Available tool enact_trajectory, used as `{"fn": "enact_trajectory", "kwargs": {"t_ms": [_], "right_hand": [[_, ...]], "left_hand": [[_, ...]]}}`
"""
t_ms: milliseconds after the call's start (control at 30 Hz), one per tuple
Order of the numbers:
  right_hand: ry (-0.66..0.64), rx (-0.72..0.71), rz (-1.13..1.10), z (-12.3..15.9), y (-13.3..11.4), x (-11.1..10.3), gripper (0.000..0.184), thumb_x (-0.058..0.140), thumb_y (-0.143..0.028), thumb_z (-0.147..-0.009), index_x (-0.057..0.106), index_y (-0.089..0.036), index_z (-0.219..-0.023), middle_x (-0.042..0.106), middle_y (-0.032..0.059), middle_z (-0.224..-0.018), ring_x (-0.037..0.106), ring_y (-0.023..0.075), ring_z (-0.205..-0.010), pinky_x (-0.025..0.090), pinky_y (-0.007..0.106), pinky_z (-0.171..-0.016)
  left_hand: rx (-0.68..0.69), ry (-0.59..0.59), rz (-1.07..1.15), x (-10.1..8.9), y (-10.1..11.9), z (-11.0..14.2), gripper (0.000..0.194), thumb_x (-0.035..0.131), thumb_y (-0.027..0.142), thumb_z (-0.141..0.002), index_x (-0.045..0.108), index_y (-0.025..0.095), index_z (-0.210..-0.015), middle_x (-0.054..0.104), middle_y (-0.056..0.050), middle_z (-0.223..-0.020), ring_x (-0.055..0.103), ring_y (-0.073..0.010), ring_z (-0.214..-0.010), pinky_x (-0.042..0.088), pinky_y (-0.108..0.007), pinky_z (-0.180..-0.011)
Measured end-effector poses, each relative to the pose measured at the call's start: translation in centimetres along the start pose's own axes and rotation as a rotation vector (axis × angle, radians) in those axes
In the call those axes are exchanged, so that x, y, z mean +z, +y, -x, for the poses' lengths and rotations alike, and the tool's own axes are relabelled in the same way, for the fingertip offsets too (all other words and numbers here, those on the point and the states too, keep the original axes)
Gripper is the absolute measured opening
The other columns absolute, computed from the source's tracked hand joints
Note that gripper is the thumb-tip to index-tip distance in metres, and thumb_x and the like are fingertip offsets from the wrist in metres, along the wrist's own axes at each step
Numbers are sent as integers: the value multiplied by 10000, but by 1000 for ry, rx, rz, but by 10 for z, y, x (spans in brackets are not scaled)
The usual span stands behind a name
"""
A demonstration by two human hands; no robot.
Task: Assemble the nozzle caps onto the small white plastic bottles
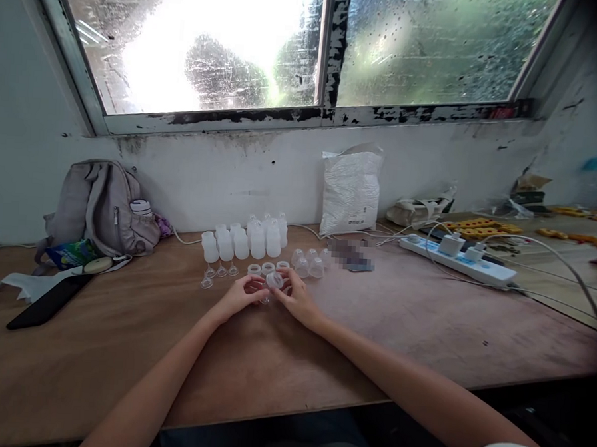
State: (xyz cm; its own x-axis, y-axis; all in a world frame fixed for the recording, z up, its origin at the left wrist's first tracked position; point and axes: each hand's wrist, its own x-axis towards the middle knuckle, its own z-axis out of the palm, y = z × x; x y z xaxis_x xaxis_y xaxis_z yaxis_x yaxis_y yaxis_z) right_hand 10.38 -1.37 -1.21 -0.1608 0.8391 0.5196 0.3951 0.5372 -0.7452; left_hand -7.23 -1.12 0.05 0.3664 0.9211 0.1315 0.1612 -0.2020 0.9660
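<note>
Both my hands meet at the middle of the wooden table (321, 358). My left hand (242, 294) and my right hand (295, 295) are closed together around a small clear plastic cap-like part (274, 280). Just beyond my fingers stand several small white plastic bottles (245, 241), three clear funnel-shaped pieces (220, 271) to their left front, white rings (267, 268) and clear domed caps (309, 264).
A grey backpack (99, 206) leans on the wall at the left, with a black phone (49, 302) in front of it. A white plastic bag (350, 189) stands against the wall. A white power strip (457, 260) with cables lies at the right.
</note>
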Motion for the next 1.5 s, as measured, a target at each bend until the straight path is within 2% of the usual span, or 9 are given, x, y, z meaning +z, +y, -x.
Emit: {"fn": "enact_trajectory", "kwargs": {"t_ms": [100, 233, 433, 600, 733, 967, 1167, 1333, 1500], "right_hand": [[-1, 5, 136, -4, 13, -1, 301, 570, -161, -666, 478, -174, -952, 512, 34, -874, 501, 131, -716, 432, 260, -658], [-90, -14, 259, -8, 27, -4, 253, 561, -105, -647, 517, -183, -883, 474, 18, -855, 473, 100, -627, 418, 267, -679], [-81, -74, 279, -13, 28, -4, 182, 521, -65, -662, 522, -166, -814, 484, 16, -803, 476, 104, -613, 412, 247, -641], [-87, -97, 282, -19, 27, 1, 111, 523, -70, -672, 524, -163, -733, 501, 10, -729, 488, 120, -623, 400, 245, -621], [-95, -112, 278, -19, 29, 3, 105, 512, -74, -689, 539, -162, -741, 518, 20, -754, 498, 116, -626, 404, 242, -622], [-100, -138, 266, -17, 31, 3, 101, 493, -100, -714, 545, -163, -775, 489, 33, -830, 506, 104, -628, 424, 239, -632], [-95, -156, 253, -17, 32, 4, 103, 483, -107, -716, 537, -162, -784, 468, 34, -846, 507, 102, -630, 431, 251, -651], [-97, -155, 259, -17, 33, 4, 117, 476, -97, -710, 532, -167, -786, 461, 26, -832, 506, 99, -618, 430, 250, -642], [-101, -141, 258, -17, 33, 4, 135, 472, -93, -700, 535, -175, -786, 471, 25, -837, 503, 100, -613, 430, 250, -631]], "left_hand": [[122, -48, -234, -4, -1, 3, 401, 714, 303, -566, 594, 168, -925, 612, -52, -881, 575, -153, -756, 480, -267, -683], [220, -2, -397, -7, 1, 4, 203, 644, 290, -640, 621, 182, -811, 626, -33, -816, 577, -147, -693, 472, -264, -658], [348, 338, -625, -36, 7, -1, 171, 596, 299, -690, 621, 209, -833, 639, -47, -876, 568, -202, -857, 406, -335, -830], [329, 392, -754, -72, 0, -2, 157, 620, 312, -667, 630, 211, -787, 653, -38, -841, 576, -199, -833, 394, -319, -823], [271, 397, -856, -86, -8, -1, 163, 640, 343, -639, 629, 216, -741, 661, -32, -847, 572, -209, -857, 334, -348, -899], [147, 276, -1026, -89, -20, 0, 348, 651, 404, -604, 607, 254, -915, 630, -35, -959, 494, -248, -1001, 128, -464, -991], [122, 346, -1118, -92, -26, -1, 233, 632, 444, -620, 647, 254, -754, 567, -48, -1047, 384, -275, -1088, 58, -525, -976], [127, 418, -1144, -96, -27, 0, 226, 636, 440, -616, 652, 247, -733, 522, -62, -1117, 343, -297, -1122, 37, -568, -961], [116, 425, -1165, -98, -28, 1, 221, 634, 430, -613, 651, 238, -721, 508, -72, -1140, 340, -310, -1125, 45, -576, -966]]}}
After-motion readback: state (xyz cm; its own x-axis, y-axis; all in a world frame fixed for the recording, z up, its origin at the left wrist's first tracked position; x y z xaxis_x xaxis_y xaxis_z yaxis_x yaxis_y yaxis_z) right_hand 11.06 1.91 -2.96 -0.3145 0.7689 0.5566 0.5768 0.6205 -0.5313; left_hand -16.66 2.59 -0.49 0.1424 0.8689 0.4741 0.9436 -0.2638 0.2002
